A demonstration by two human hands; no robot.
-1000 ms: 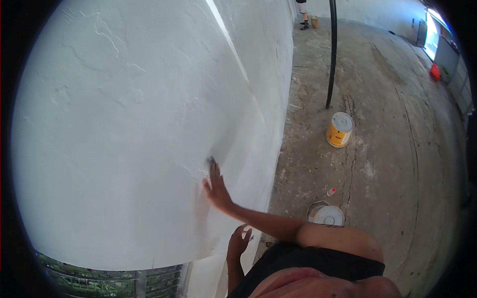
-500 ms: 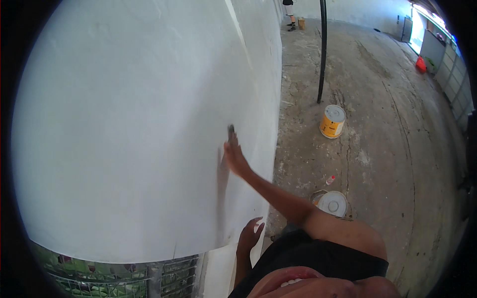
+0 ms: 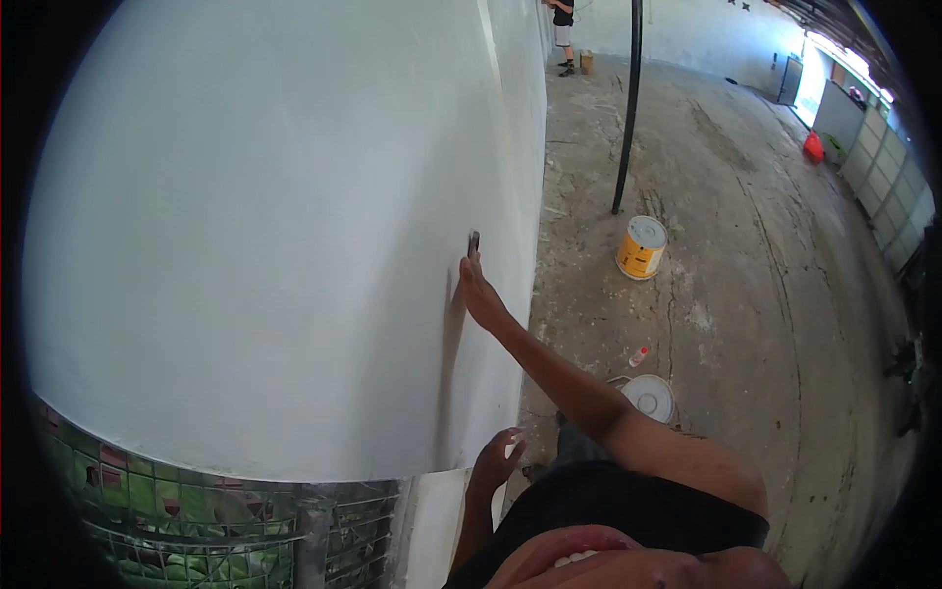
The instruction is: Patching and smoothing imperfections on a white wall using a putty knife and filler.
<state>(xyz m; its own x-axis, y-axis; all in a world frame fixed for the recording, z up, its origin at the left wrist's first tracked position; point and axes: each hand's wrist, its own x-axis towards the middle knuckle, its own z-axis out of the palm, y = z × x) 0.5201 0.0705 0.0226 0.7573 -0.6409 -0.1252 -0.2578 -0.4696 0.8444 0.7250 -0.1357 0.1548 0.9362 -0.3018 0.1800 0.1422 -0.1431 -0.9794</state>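
Observation:
My right hand (image 3: pixel 481 294) is raised against a white wall (image 3: pixel 245 245), its arm stretched up and across. Its fingers are closed on a small flat scraper (image 3: pixel 474 242), dark with a metallic edge, set against the wall; most of its handle is hidden by the hand. Below it, my left hand (image 3: pixel 496 459) hangs close to the wall's lower edge. Its fingers curve loosely, with a pale gap between them and the thumb, and no held thing shows.
A yellow-and-white bucket (image 3: pixel 643 248) stands on the cracked concrete floor, beyond a white-lidded bucket (image 3: pixel 649 399) and a small red-capped bottle (image 3: pixel 639 357). A black pole (image 3: pixel 630 118) rises behind. Wire mesh (image 3: pixel 196 530) fills an opening below the wall. Another person (image 3: pixel 563 34) stands far off.
My right hand has moved slightly up and to the right along the wall with the scraper. The view has shifted a little; my left hand has hardly moved.

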